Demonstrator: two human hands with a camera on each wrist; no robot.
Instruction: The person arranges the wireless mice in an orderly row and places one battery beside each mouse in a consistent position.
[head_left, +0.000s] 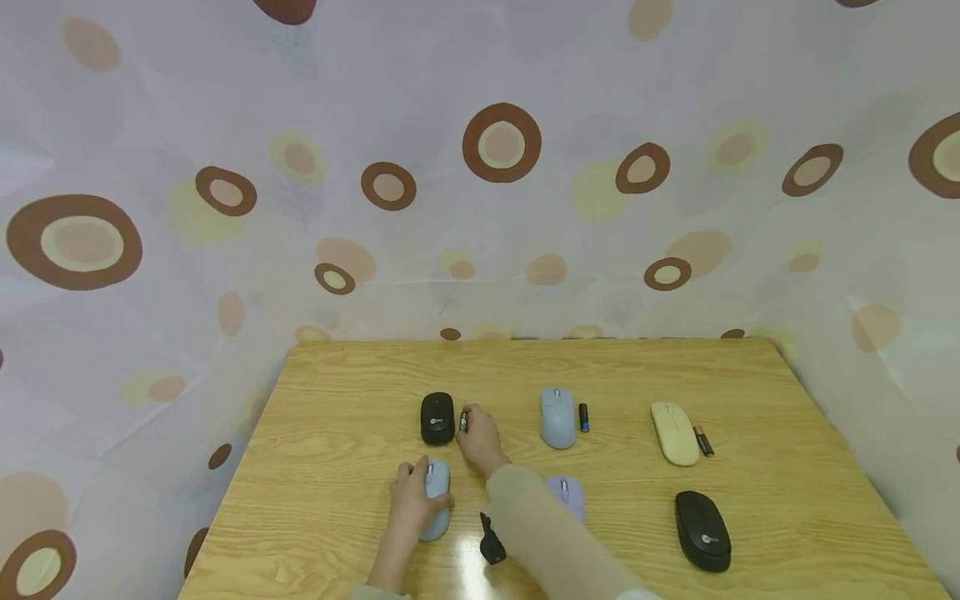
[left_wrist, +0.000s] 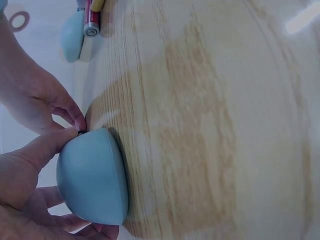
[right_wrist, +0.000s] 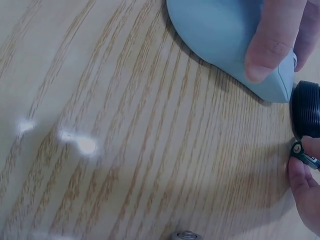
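Note:
My left hand (head_left: 411,498) grips a light blue computer mouse (head_left: 437,510) on the table, thumb on one side and fingers on the other. In the left wrist view the rounded back of this mouse (left_wrist: 92,177) fills the space beside the left hand (left_wrist: 25,175). Just beyond it, my right hand (head_left: 482,437) pinches a small dark battery (head_left: 463,422) close to the table, beside a black mouse (head_left: 437,418). The right wrist view shows the battery's end (right_wrist: 297,148) between thumb and fingers, near the black mouse's ribbed side (right_wrist: 306,109).
Right of the hands are another blue mouse (head_left: 558,418) with a battery (head_left: 583,417), and a cream mouse (head_left: 675,433) with a battery (head_left: 703,441). A purple mouse (head_left: 567,493) is partly behind the right sleeve. A second black mouse (head_left: 702,531) lies front right; a black object (head_left: 491,542) lies beside the sleeve.

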